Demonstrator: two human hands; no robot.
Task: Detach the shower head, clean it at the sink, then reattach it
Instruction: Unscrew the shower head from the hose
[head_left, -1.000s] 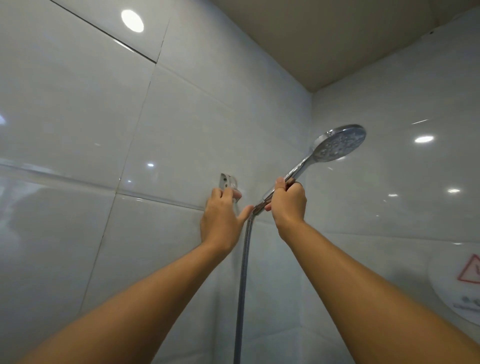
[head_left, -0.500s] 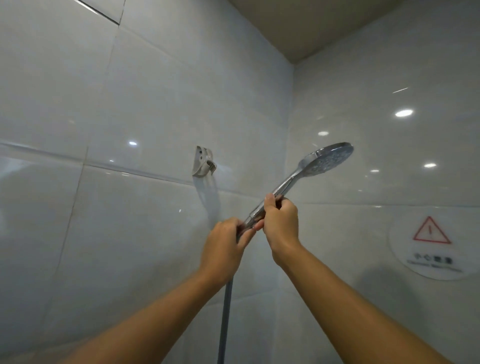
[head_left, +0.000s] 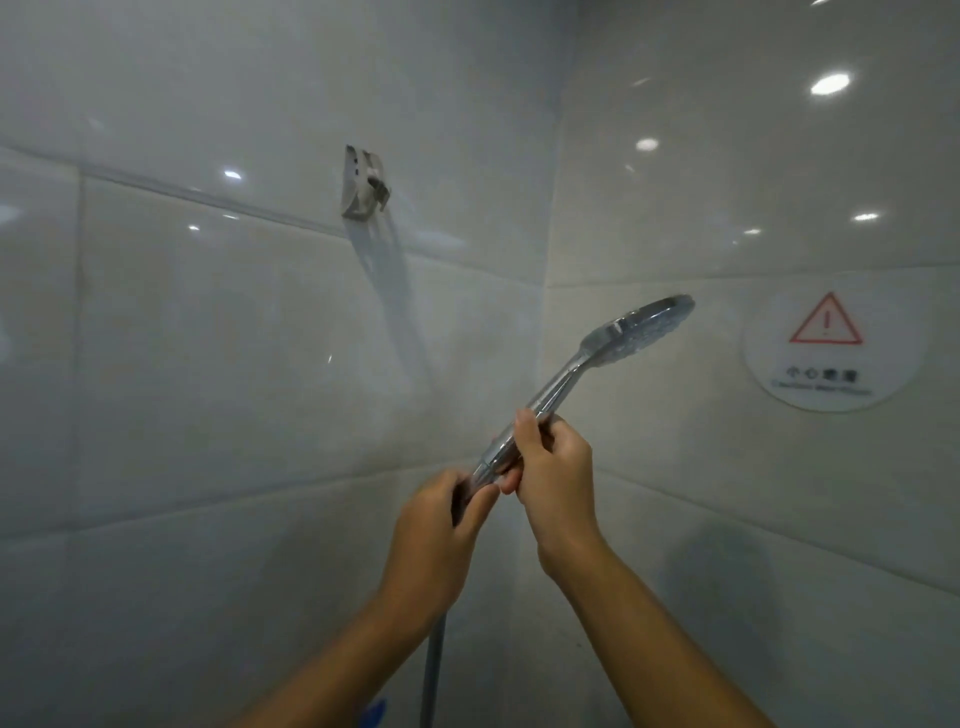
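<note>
Both hands (head_left: 553, 480) lower, shower head (head_left: 641, 325) unhooked

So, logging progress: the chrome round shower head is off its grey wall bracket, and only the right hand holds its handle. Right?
Not quite. The head view shows both hands on the chrome round shower head: right hand and left hand. It is off the grey wall bracket.

- Left hand (head_left: 434, 535): bare; no glove, ring or watch to be seen
- Right hand (head_left: 558, 480): bare as well; short plain nails; wrist unadorned
- Both forearms uncovered right down to the frame's edge; no sleeve or cuff in view
</note>
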